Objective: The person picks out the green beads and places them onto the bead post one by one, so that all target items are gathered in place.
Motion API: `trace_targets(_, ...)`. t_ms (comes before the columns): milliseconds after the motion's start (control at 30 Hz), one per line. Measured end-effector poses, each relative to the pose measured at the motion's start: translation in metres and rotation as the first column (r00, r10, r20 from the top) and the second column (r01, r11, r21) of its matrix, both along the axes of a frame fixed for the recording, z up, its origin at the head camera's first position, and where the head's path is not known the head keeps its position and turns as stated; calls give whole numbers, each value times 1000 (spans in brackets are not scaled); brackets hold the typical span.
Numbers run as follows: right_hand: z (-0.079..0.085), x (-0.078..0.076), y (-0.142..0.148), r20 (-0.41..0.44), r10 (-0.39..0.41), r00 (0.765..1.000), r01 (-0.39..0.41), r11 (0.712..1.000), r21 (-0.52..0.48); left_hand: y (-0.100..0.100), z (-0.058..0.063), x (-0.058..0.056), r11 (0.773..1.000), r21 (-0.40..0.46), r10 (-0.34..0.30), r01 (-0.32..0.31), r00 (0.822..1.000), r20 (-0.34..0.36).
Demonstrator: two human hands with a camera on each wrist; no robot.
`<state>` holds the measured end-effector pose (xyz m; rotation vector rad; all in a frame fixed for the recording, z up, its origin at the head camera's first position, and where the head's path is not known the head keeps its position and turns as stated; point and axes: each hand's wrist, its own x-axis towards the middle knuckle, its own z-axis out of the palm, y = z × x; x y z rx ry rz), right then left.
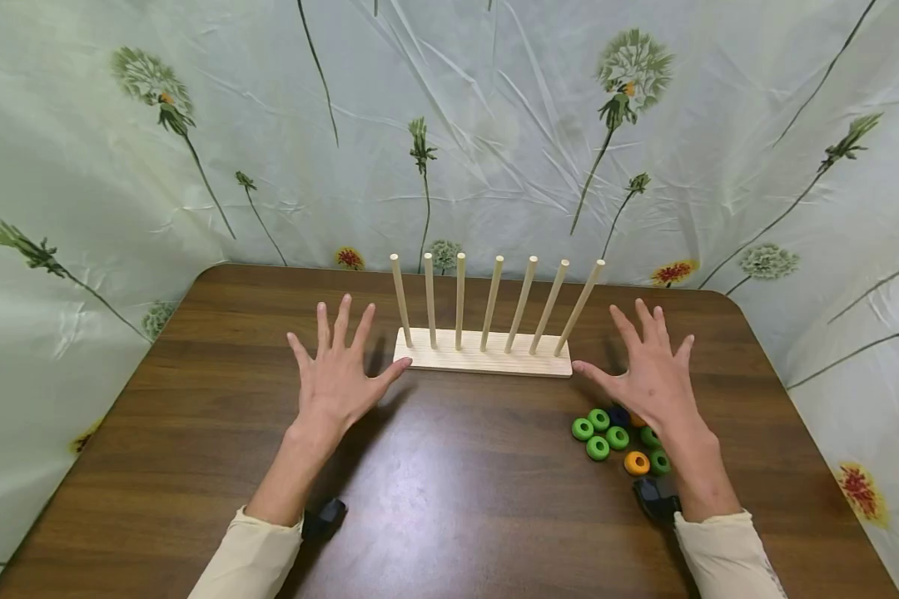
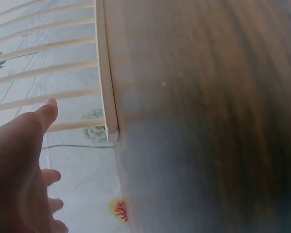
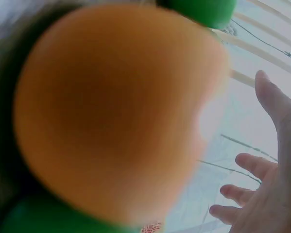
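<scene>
A pale wooden peg rack (image 1: 483, 359), with several upright dowels in one row, stands at the back of the table. To its left, my left hand (image 1: 337, 378) has its fingers spread and holds nothing; the thumb tip overlaps the rack's front left corner in the head view, and contact cannot be told. My right hand (image 1: 653, 383) is spread too, its thumb pointing at the rack's right end. Below that hand lie several green rings (image 1: 598, 448), an orange ring (image 1: 637, 463) and a dark blue ring (image 1: 618, 416), some partly hidden. An orange ring (image 3: 121, 111) looms blurred in the right wrist view.
The brown wooden table (image 1: 449, 499) has rounded far corners. Behind it hangs a pale curtain (image 1: 494, 150) printed with flowers. Dark wrist cameras (image 1: 324, 521) sit under both wrists, the right camera (image 1: 655, 500) close to the rings.
</scene>
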<state>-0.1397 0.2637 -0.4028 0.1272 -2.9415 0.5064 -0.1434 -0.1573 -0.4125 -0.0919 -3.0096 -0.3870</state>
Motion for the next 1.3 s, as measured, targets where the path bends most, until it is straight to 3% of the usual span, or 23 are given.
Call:
trace_targets(167,2,3,7,-29,14,999,-16,997,-75,1,2,-4,995,98,-26,29,999,-27)
trace_targets(300,1,7,13,-54,25,998,-32,992,-122,0,3,-6,974,218,-43,61,995,-90)
trace_targets(433,-2,10,18,-57,30,998,-39,986,-160,0,5,-7,943,319,-49,95,987,-150)
trace_targets(733,-5,18,33,9,19,1000,-15,957,-290,4,4,-11,850,510,-61,131,987,-150)
trace_targets(933,-7,20,45,51,34,998,-13,927,-374,5,4,-15,792,593,-63,147,985,-160)
trace_targets(1100,-10,24,56,83,43,996,-4,904,-428,6,4,-16,756,641,-57,135,988,-141)
trace_targets(1300,-14,28,66,121,38,992,17,906,-424,7,3,-15,721,683,-60,116,993,-105)
